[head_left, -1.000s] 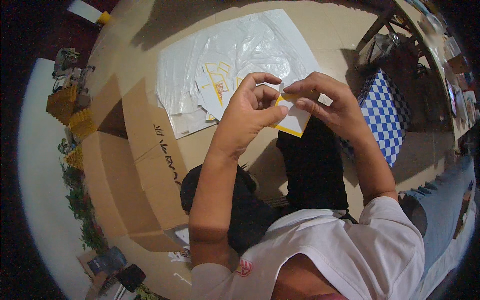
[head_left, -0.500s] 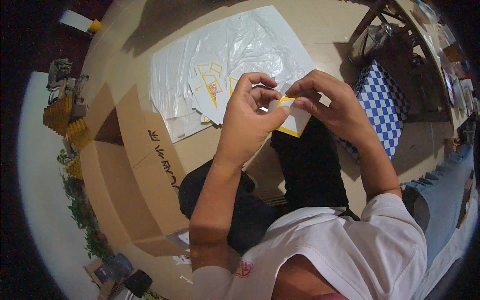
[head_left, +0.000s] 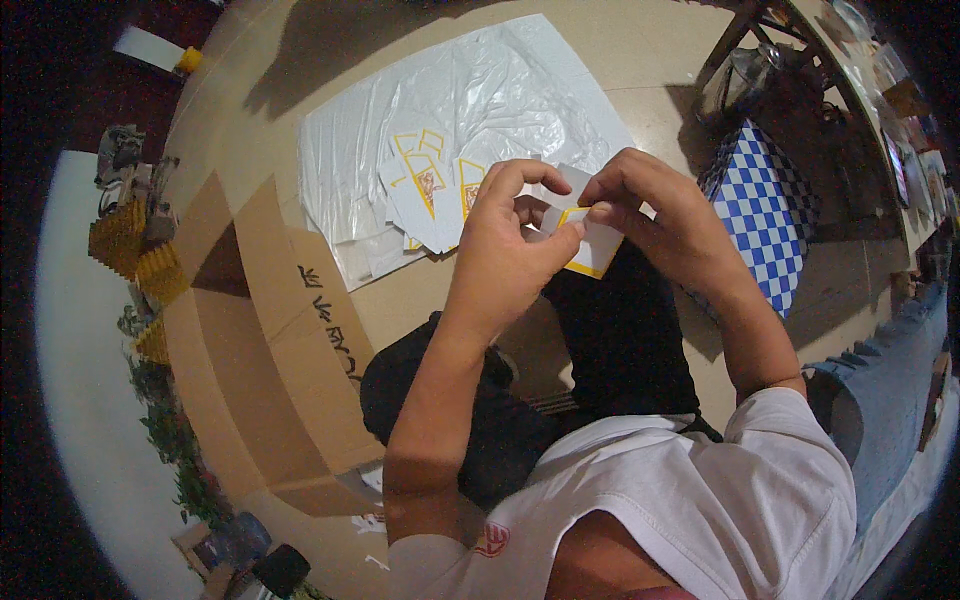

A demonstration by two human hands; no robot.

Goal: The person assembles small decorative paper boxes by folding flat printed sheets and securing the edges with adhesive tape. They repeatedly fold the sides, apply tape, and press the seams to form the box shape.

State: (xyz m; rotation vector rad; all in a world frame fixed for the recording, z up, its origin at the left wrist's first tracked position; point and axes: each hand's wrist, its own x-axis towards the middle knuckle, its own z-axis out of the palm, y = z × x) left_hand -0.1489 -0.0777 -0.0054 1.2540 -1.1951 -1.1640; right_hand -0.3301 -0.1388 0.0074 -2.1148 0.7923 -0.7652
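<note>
Between both hands, above my knee, I hold a white paper piece with yellow edges (head_left: 597, 250), partly folded. My left hand (head_left: 515, 240) pinches its left side between thumb and curled fingers. On the opposite side, my right hand (head_left: 650, 210) grips the top edge, thumb near the yellow fold line. Fingers cover part of the piece, so its full shape is hidden. Beyond my left hand lies a loose pile of flat white cut-outs (head_left: 420, 200) with yellow outlines and an orange-red print, spread on a white plastic-covered sheet (head_left: 350, 140).
An open cardboard box (head_left: 265, 370) with black handwriting stands at the left. To the right, a blue-and-white checkered item (head_left: 755, 210) sits beside a dark-framed table (head_left: 850, 90). Potted plants (head_left: 165, 430) line the far left, and blue cloth (head_left: 880, 390) hangs at the right.
The top edge of the paper piece has shifted slightly down, and white flaps now show above it. Both hands stay on the piece, with the fingers slightly repositioned.
</note>
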